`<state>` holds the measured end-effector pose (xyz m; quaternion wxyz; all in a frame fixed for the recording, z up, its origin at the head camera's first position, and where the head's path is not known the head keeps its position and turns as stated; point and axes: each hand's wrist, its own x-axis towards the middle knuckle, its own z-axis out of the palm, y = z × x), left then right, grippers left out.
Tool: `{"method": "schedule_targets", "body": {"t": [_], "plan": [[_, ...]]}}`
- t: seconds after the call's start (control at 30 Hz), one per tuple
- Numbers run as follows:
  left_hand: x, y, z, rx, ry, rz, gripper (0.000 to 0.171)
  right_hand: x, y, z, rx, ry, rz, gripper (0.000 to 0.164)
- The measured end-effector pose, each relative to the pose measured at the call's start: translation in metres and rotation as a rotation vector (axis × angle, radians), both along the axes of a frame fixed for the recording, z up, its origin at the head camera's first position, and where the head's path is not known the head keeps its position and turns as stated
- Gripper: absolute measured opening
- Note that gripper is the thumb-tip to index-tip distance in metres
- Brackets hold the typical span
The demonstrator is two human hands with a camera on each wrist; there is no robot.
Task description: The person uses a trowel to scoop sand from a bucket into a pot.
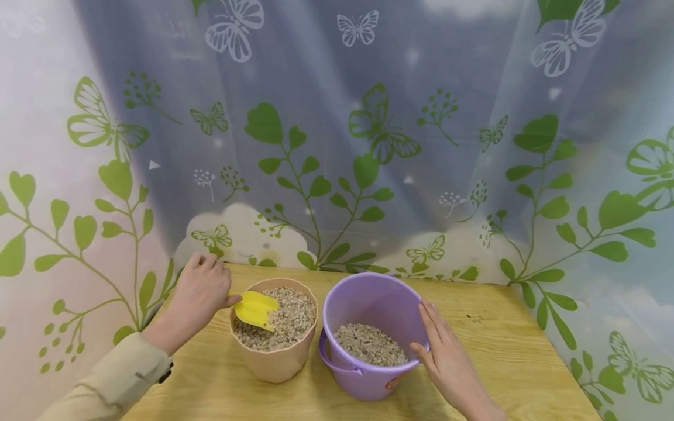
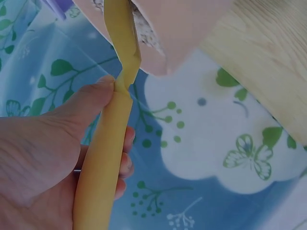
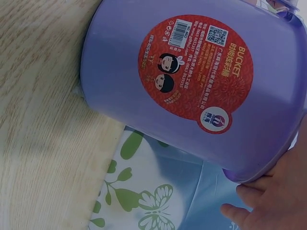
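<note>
Left hand (image 1: 202, 286) grips yellow plastic scoop (image 1: 255, 309), blade over beige gravel (image 1: 297, 316) in round peach pot (image 1: 276, 363); scoop likely light, stiff, best held by handle (image 2: 101, 163); right hand (image 1: 451, 359), fingers straight, rests on round purple plastic bucket (image 1: 358, 383)

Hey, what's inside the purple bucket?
The purple bucket holds small, mixed-colour grains filling only its lower part. They cover the bottom, so it, and anything buried beneath, can't be seen.

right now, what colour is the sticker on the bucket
Mostly red: the sticker on the purple bucket shows best in the right wrist view.
</note>
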<state>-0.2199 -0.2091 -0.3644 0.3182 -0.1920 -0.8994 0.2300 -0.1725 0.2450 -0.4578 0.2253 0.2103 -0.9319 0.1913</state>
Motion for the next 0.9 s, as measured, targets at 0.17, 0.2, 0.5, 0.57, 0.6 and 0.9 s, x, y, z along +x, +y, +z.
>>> {"method": "schedule_targets", "body": {"t": [0.17,0.2,0.5,0.57,0.6,0.9], "plan": [[0.001,-0.011,0.005,-0.059,0.029,0.017,0.07,0.001,0.0,0.002,0.001,-0.022,-0.013,0.067],[0.002,-0.013,0.007,-0.08,0.042,0.02,0.071,0.001,0.0,0.002,0.001,-0.028,-0.015,0.067],[0.0,-0.019,0.014,0.081,0.178,-0.066,0.064,0.001,0.001,0.002,-0.001,-0.039,-0.018,0.068],[-0.001,-0.014,0.012,0.179,0.192,-0.125,0.068,0.001,0.002,0.001,0.0,-0.041,-0.021,0.068],[-0.001,-0.01,0.01,0.223,0.194,-0.157,0.072,0.001,0.002,0.001,0.001,-0.04,-0.022,0.068],[-0.002,0.028,0.003,0.362,0.087,-0.208,0.053,0.0,0.001,-0.001,0.004,-0.041,-0.025,0.067]]}}
